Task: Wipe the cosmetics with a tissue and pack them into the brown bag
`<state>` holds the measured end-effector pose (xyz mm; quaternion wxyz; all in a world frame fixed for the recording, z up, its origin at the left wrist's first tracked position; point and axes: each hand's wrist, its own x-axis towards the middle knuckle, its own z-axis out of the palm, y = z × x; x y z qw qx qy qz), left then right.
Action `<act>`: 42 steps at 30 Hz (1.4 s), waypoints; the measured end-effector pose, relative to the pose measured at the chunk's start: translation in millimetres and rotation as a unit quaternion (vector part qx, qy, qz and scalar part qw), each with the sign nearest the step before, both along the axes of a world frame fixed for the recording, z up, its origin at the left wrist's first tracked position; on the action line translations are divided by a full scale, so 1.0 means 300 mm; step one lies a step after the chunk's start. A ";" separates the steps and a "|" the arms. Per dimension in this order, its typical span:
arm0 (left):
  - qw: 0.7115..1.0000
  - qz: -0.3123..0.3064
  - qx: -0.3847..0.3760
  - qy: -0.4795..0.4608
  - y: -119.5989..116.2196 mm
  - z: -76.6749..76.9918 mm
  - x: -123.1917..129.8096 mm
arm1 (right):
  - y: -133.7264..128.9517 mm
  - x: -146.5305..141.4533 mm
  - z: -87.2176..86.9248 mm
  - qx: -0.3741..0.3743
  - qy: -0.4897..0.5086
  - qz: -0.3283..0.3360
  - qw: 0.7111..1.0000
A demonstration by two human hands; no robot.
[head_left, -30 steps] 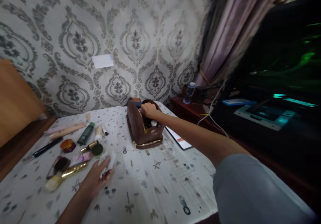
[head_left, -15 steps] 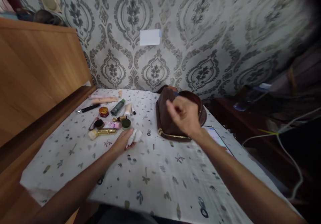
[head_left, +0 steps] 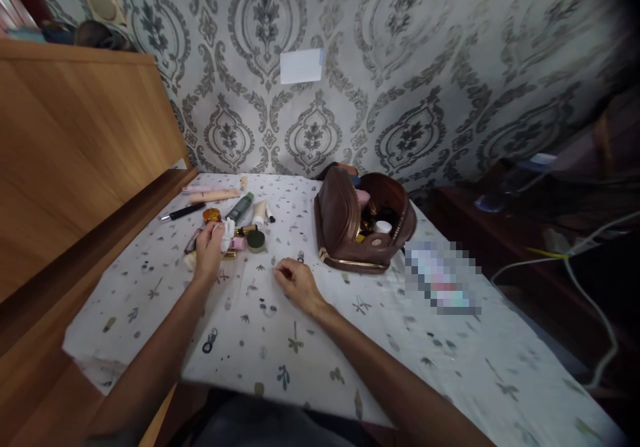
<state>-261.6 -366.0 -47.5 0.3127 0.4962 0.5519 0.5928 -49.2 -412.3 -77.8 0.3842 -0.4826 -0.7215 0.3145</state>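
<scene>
Now the left hand, forearm reaching forward, has shifted left over the cosmetics, gripping the tissue; the right hand has withdrawn from the bag to the cloth between cosmetics and bag, fingers curled; whether it holds anything cannot be told; the bag stands open at right, unobstructed; handling now appears centred on the cosmetics.

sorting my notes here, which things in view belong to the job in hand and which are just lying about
Likely in the job: white wad in left hand; cosmetics; brown bag.
Likely just lying about: clear bottle; pixelated flat item.
</scene>
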 end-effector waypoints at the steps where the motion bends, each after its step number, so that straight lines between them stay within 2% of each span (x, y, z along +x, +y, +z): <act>1: 0.999 0.013 0.013 0.031 0.002 0.004 -0.006 | -0.002 0.001 -0.007 -0.007 0.016 -0.004 1.000; 4: 0.990 0.018 0.041 0.137 -0.003 0.008 0.015 | -0.005 0.007 -0.017 -0.008 0.029 -0.005 1.000; 7: 0.973 -0.021 0.054 0.224 -0.007 0.005 0.069 | -0.006 0.010 -0.018 0.015 0.003 -0.004 1.000; 8: 0.959 -0.039 0.057 0.276 -0.007 0.003 0.087 | -0.006 0.010 -0.019 0.022 -0.005 -0.003 1.000; 11: 0.876 -0.077 0.058 0.472 -0.004 -0.003 0.123 | -0.005 0.009 -0.023 0.032 -0.017 -0.002 0.999; 13: 0.829 -0.081 0.060 0.550 0.001 -0.007 0.131 | -0.004 0.008 -0.030 0.033 -0.018 -0.002 0.999; 16: 0.822 -0.080 0.065 0.560 0.013 -0.009 0.129 | -0.001 0.008 -0.041 0.036 -0.014 0.002 0.999; 21: 0.813 -0.095 0.092 0.568 -0.003 -0.015 0.133 | 0.006 0.009 -0.054 0.038 0.007 -0.035 0.999; 25: 0.821 -0.103 0.113 0.550 -0.037 -0.025 0.148 | 0.006 0.009 -0.054 0.032 0.001 -0.030 0.999; 28: 0.833 -0.093 0.100 0.537 -0.024 -0.013 0.131 | 0.002 0.012 -0.049 0.025 -0.005 -0.025 0.999; 31: 0.848 -0.013 0.030 0.529 0.052 0.038 0.058 | -0.002 0.015 -0.045 0.025 -0.003 -0.018 1.000; 34: 0.842 0.053 -0.012 0.538 0.174 0.098 -0.056 | -0.001 0.015 -0.044 0.030 0.001 -0.019 0.999; 36: 0.831 0.079 -0.053 0.548 0.255 0.118 -0.126 | 0.000 0.014 -0.045 0.027 0.002 -0.025 0.999; 39: 0.811 0.056 -0.119 0.571 0.339 0.105 -0.191 | 0.003 0.012 -0.049 0.020 0.001 -0.022 1.000; 42: 0.795 0.020 -0.155 0.587 0.369 0.080 -0.214 | 0.005 0.010 -0.052 0.025 0.002 -0.016 1.000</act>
